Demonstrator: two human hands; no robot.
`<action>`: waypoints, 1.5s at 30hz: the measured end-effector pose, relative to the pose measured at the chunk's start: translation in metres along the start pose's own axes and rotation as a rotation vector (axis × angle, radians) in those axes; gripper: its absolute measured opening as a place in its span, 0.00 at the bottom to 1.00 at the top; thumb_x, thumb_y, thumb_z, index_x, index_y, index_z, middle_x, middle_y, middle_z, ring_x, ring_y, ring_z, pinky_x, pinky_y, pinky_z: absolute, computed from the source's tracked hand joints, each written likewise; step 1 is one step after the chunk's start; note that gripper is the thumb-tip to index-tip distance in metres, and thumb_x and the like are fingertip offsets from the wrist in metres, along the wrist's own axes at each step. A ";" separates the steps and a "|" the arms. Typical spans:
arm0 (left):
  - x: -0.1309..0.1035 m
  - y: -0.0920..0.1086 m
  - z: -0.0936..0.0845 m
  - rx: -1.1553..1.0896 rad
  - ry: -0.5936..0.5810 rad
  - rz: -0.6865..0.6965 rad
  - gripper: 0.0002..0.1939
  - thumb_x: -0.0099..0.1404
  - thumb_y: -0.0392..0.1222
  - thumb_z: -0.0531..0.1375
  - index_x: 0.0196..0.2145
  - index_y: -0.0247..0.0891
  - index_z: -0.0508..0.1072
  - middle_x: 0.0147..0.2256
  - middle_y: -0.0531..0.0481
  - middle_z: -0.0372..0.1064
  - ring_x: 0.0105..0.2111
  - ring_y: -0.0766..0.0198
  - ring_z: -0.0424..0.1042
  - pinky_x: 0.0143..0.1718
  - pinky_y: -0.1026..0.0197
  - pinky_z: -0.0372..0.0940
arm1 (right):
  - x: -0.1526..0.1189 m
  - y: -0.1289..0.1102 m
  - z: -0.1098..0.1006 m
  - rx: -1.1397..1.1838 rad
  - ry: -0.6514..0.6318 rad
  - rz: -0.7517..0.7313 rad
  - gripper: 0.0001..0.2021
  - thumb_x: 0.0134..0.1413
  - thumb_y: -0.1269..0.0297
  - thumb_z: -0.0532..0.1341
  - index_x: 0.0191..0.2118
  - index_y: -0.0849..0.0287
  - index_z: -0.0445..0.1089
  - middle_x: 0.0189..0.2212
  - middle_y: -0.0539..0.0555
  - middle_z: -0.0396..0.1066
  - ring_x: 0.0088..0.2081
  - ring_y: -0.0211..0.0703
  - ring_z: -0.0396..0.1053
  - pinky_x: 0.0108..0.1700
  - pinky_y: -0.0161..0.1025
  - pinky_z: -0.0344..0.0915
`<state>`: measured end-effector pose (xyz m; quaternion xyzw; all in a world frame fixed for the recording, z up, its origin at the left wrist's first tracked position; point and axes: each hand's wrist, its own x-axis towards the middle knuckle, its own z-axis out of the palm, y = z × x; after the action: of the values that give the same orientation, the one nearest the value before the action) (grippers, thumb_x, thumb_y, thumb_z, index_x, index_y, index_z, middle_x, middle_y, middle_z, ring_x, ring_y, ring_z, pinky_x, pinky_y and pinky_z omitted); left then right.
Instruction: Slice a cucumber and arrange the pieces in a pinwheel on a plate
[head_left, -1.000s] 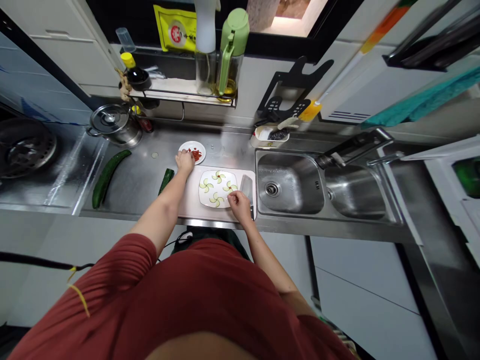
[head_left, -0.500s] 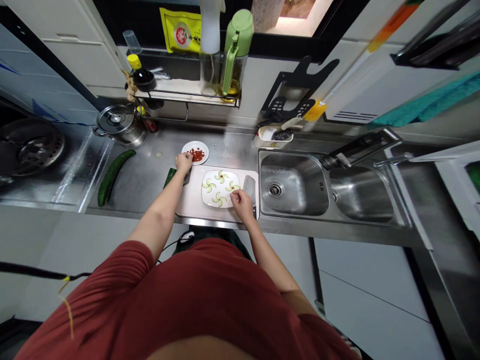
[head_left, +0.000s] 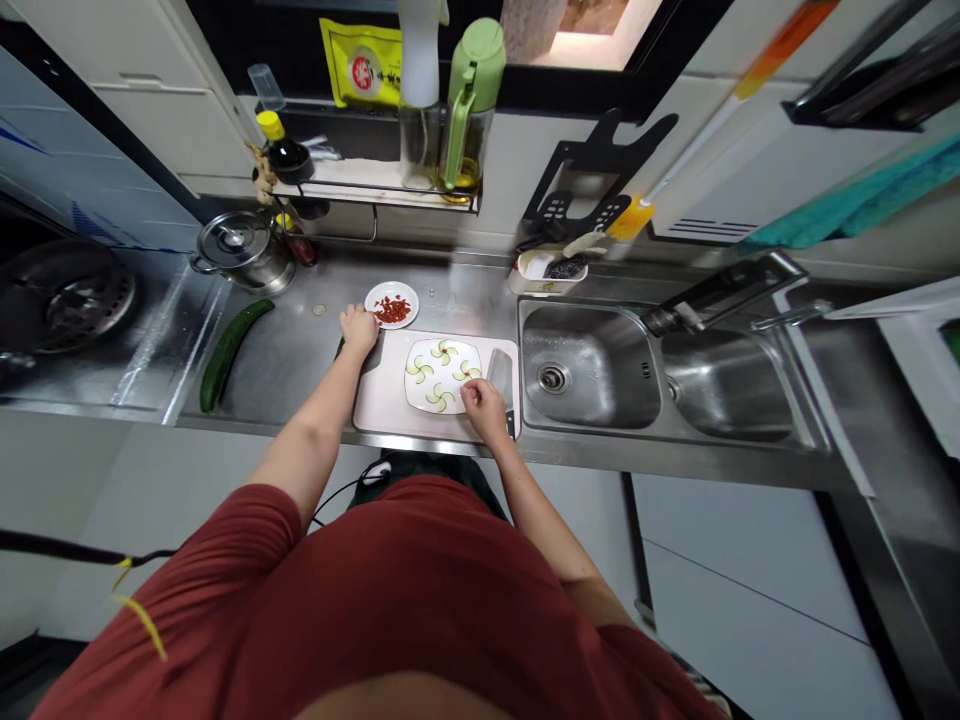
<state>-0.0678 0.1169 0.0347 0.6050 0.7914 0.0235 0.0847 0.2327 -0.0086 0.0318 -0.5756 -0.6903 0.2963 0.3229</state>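
My left hand [head_left: 358, 329] is beside the small white plate [head_left: 411, 319] of chopped red pieces [head_left: 392, 309], its fingers slightly bent and apart, nothing visible in them. A piece of cucumber [head_left: 339, 347] is mostly hidden behind that wrist. Over the right edge of a squarish white plate [head_left: 412, 398], my right hand [head_left: 484, 406] has thumb and fingers pinched together; whatever is between them is too small to see. Pale green slices [head_left: 439, 399] form several pinwheels on this plate, some with red centres. Under it lies a cutting board [head_left: 382, 405], with a cleaver [head_left: 500, 372] at its right side.
A whole cucumber [head_left: 231, 352] lies left on the steel counter [head_left: 300, 350], near a lidded pot [head_left: 240, 250]. To the right is a double sink [head_left: 592, 365] with a faucet [head_left: 720, 295]. Bottles stand on a wall shelf [head_left: 360, 180] above.
My left hand has shifted slightly left, off the edge of the small plate, and covers more of the cucumber piece. My right hand stays at the squarish plate, still pinched.
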 end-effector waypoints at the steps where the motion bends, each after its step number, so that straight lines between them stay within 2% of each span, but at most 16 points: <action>1: 0.000 -0.001 0.000 -0.009 0.006 -0.003 0.18 0.64 0.41 0.50 0.44 0.34 0.76 0.50 0.32 0.66 0.56 0.44 0.56 0.55 0.45 0.50 | 0.000 0.000 0.000 0.000 0.001 0.000 0.09 0.58 0.60 0.53 0.32 0.57 0.67 0.27 0.51 0.65 0.32 0.42 0.64 0.36 0.37 0.59; 4: 0.004 -0.003 0.002 -0.163 0.054 -0.091 0.14 0.63 0.42 0.53 0.38 0.36 0.77 0.48 0.35 0.69 0.54 0.46 0.60 0.54 0.48 0.54 | -0.001 0.001 0.000 -0.002 0.007 -0.002 0.09 0.58 0.60 0.54 0.32 0.57 0.67 0.27 0.51 0.65 0.32 0.42 0.64 0.36 0.37 0.59; 9: 0.015 -0.001 0.015 -0.873 0.024 -0.299 0.09 0.57 0.43 0.59 0.31 0.36 0.75 0.34 0.46 0.75 0.40 0.60 0.71 0.43 0.61 0.64 | 0.000 0.001 0.001 0.008 0.014 -0.001 0.08 0.57 0.60 0.54 0.32 0.56 0.67 0.27 0.51 0.65 0.32 0.42 0.64 0.36 0.37 0.59; 12: 0.011 0.008 0.016 -1.207 0.039 -0.300 0.08 0.54 0.43 0.63 0.27 0.35 0.74 0.31 0.47 0.75 0.36 0.63 0.72 0.42 0.63 0.65 | 0.002 -0.001 0.001 0.026 0.011 -0.008 0.08 0.57 0.61 0.54 0.32 0.56 0.67 0.27 0.50 0.65 0.32 0.42 0.64 0.37 0.37 0.59; 15: -0.001 0.019 0.009 -1.358 0.028 -0.259 0.10 0.52 0.45 0.65 0.29 0.35 0.76 0.32 0.47 0.76 0.36 0.63 0.72 0.39 0.62 0.66 | 0.005 -0.004 0.002 0.038 0.008 -0.007 0.08 0.57 0.60 0.54 0.32 0.56 0.67 0.28 0.50 0.65 0.32 0.42 0.64 0.37 0.37 0.60; 21: -0.024 0.038 -0.012 -1.397 -0.102 -0.176 0.16 0.52 0.50 0.65 0.36 0.36 0.77 0.34 0.48 0.75 0.33 0.64 0.71 0.29 0.66 0.61 | 0.021 -0.017 -0.002 0.052 0.015 -0.032 0.08 0.58 0.60 0.54 0.32 0.56 0.68 0.27 0.50 0.65 0.32 0.42 0.64 0.36 0.37 0.60; 24: -0.034 0.048 -0.023 -1.383 -0.141 -0.100 0.17 0.54 0.51 0.65 0.37 0.37 0.77 0.34 0.49 0.75 0.33 0.64 0.70 0.28 0.66 0.59 | 0.035 -0.029 -0.007 0.085 0.031 -0.063 0.08 0.58 0.60 0.55 0.33 0.56 0.68 0.27 0.51 0.66 0.32 0.42 0.64 0.37 0.37 0.60; 26: -0.041 0.054 -0.031 -1.338 -0.119 -0.003 0.16 0.54 0.52 0.65 0.35 0.37 0.77 0.35 0.48 0.74 0.35 0.63 0.70 0.32 0.64 0.61 | 0.045 -0.040 -0.012 0.107 0.041 -0.063 0.09 0.58 0.58 0.55 0.34 0.56 0.69 0.28 0.51 0.67 0.32 0.42 0.64 0.37 0.37 0.61; 29: -0.053 0.061 -0.045 -1.216 -0.031 0.249 0.13 0.55 0.51 0.65 0.29 0.37 0.77 0.38 0.47 0.73 0.42 0.60 0.69 0.40 0.60 0.63 | 0.058 -0.056 -0.020 0.138 0.047 -0.094 0.10 0.58 0.58 0.55 0.35 0.57 0.69 0.29 0.51 0.68 0.32 0.41 0.64 0.37 0.37 0.60; 32: -0.064 0.065 -0.056 -1.084 -0.010 0.425 0.12 0.57 0.51 0.65 0.30 0.39 0.77 0.39 0.48 0.71 0.44 0.59 0.68 0.45 0.57 0.63 | 0.068 -0.070 -0.029 0.173 0.056 -0.142 0.10 0.59 0.58 0.56 0.35 0.57 0.70 0.30 0.51 0.68 0.32 0.40 0.64 0.36 0.36 0.60; 39: -0.082 0.075 -0.073 -0.909 0.054 0.632 0.09 0.59 0.49 0.64 0.30 0.42 0.78 0.37 0.50 0.68 0.44 0.60 0.67 0.51 0.54 0.60 | 0.076 -0.085 -0.042 0.185 0.011 -0.247 0.10 0.59 0.58 0.57 0.33 0.58 0.71 0.31 0.50 0.68 0.32 0.38 0.63 0.36 0.35 0.60; 45: -0.089 0.079 -0.085 -0.781 0.061 0.684 0.07 0.59 0.47 0.63 0.30 0.42 0.78 0.37 0.51 0.68 0.43 0.60 0.66 0.52 0.54 0.58 | 0.075 -0.084 -0.043 0.163 -0.022 -0.191 0.10 0.56 0.59 0.59 0.32 0.58 0.73 0.30 0.50 0.68 0.30 0.38 0.63 0.35 0.35 0.60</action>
<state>0.0164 0.0580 0.1384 0.7513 0.4829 0.3608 0.2687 0.2064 0.0538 0.1317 -0.4759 -0.7191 0.3257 0.3876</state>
